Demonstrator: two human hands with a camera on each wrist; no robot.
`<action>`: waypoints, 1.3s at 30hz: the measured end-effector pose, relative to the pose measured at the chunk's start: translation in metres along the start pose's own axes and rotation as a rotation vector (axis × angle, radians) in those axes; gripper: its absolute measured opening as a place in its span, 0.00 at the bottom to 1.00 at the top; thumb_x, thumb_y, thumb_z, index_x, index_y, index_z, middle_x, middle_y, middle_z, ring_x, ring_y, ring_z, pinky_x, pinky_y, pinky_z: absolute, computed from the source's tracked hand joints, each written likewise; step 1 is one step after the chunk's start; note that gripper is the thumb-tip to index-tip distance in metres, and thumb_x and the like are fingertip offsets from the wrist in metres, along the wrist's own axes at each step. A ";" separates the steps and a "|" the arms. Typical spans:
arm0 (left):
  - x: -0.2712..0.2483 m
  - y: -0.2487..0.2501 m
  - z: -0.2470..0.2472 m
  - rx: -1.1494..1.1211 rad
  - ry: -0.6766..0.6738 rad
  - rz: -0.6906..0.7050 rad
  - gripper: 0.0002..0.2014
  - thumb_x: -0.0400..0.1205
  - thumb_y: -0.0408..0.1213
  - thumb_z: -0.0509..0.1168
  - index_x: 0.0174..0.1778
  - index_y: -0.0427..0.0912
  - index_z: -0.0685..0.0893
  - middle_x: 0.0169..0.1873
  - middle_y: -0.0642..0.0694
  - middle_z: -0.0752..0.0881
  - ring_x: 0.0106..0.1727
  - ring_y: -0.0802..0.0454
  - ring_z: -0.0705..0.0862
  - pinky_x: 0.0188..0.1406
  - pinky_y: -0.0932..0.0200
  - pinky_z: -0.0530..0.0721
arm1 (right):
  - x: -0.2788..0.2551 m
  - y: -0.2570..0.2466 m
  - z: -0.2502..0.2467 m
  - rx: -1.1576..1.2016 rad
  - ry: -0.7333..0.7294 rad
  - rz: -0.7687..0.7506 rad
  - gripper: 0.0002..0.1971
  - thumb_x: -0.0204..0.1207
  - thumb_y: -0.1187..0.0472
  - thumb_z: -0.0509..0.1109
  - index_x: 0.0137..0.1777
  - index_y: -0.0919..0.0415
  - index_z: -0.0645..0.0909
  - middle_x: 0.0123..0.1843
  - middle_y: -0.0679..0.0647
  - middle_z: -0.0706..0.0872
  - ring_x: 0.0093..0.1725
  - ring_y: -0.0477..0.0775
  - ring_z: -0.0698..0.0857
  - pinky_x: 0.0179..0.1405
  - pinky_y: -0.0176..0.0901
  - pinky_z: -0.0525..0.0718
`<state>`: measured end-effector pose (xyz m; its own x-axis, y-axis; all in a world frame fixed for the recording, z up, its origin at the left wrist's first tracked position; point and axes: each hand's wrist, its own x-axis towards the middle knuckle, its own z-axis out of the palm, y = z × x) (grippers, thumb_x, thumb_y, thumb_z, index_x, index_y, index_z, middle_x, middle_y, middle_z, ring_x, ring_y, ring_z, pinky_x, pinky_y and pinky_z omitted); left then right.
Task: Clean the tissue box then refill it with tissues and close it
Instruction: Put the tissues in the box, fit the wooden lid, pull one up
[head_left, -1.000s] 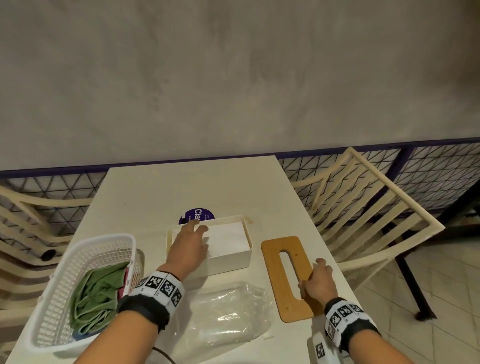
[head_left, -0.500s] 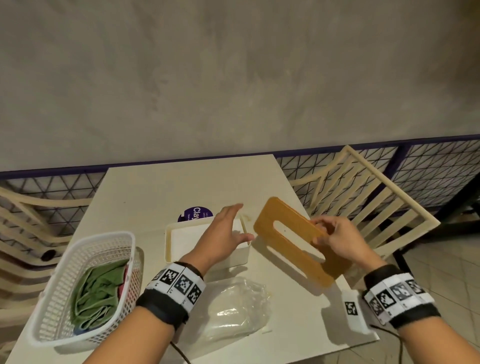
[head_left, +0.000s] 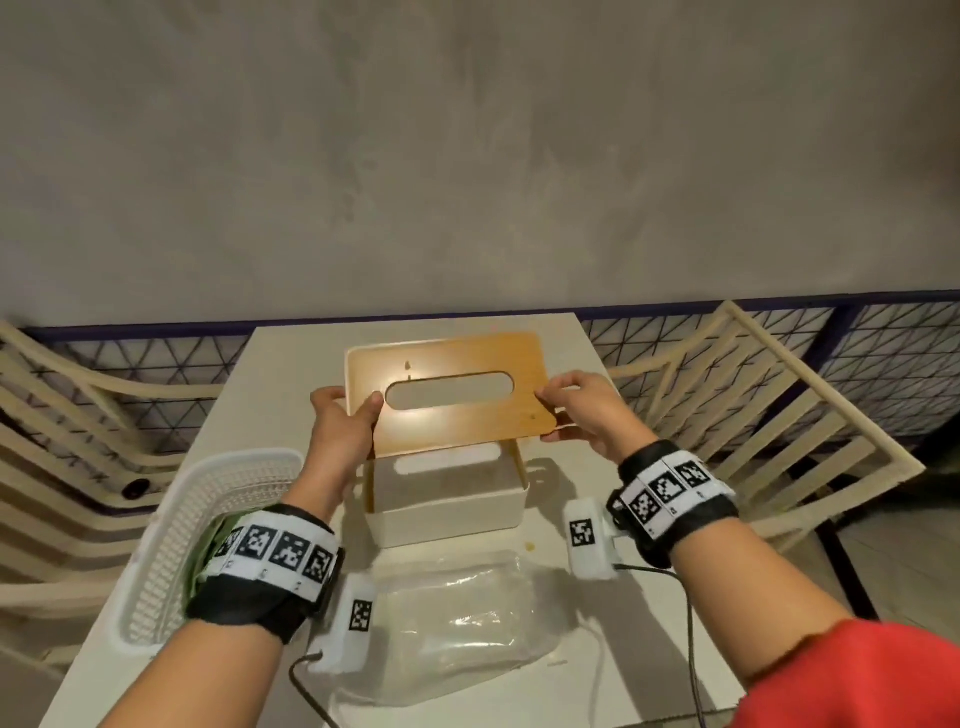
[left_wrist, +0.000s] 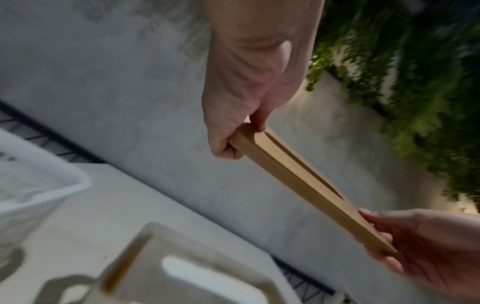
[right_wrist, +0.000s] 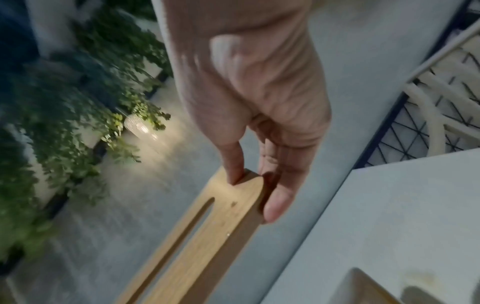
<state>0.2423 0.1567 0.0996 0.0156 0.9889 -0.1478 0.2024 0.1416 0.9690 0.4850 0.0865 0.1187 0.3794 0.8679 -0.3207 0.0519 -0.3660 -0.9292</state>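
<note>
A wooden lid (head_left: 457, 415) with a long oval slot hangs in the air above the cream tissue box (head_left: 447, 512). My left hand (head_left: 345, 423) pinches its left short edge, thumb on top. My right hand (head_left: 569, 410) pinches the right short edge. The left wrist view shows the lid (left_wrist: 298, 179) edge-on between both hands, with the box (left_wrist: 182, 273) below. In the right wrist view my thumb and fingers clamp the lid (right_wrist: 218, 226) end. White tissues (head_left: 441, 475) fill the open box.
A white plastic basket (head_left: 171, 525) holding a green cloth stands left of the box. An empty clear plastic wrapper (head_left: 457, 613) lies near the front table (head_left: 291, 364) edge. Cream chairs (head_left: 779, 415) flank the table on both sides; a grey wall lies beyond.
My right hand lifted the lid off the table at the right and swung it over the box. My left hand left the tissues and took the lid's left end.
</note>
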 end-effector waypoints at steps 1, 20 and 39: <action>0.007 -0.009 -0.003 0.059 0.015 -0.052 0.17 0.84 0.40 0.59 0.65 0.40 0.63 0.60 0.36 0.78 0.56 0.39 0.81 0.55 0.46 0.81 | 0.008 0.004 0.010 -0.028 -0.007 0.015 0.05 0.79 0.65 0.68 0.51 0.66 0.75 0.46 0.62 0.84 0.36 0.57 0.86 0.31 0.47 0.89; 0.044 -0.102 0.007 0.575 -0.051 -0.145 0.19 0.82 0.41 0.63 0.67 0.39 0.74 0.57 0.36 0.85 0.54 0.39 0.85 0.55 0.47 0.83 | 0.068 0.090 0.041 -0.422 0.165 0.079 0.14 0.68 0.73 0.77 0.53 0.61 0.84 0.51 0.65 0.87 0.44 0.59 0.86 0.40 0.50 0.90; 0.070 -0.075 -0.012 1.065 -0.576 0.094 0.45 0.70 0.39 0.76 0.81 0.41 0.58 0.82 0.43 0.55 0.80 0.44 0.61 0.77 0.54 0.60 | 0.080 0.065 0.033 -1.260 -0.398 -0.282 0.35 0.71 0.60 0.77 0.75 0.67 0.68 0.79 0.60 0.66 0.73 0.63 0.70 0.71 0.49 0.69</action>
<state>0.2165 0.2162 0.0190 0.4516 0.7899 -0.4148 0.8762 -0.3051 0.3730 0.4876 0.1431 0.0269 -0.0647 0.9232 -0.3789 0.9700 -0.0310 -0.2412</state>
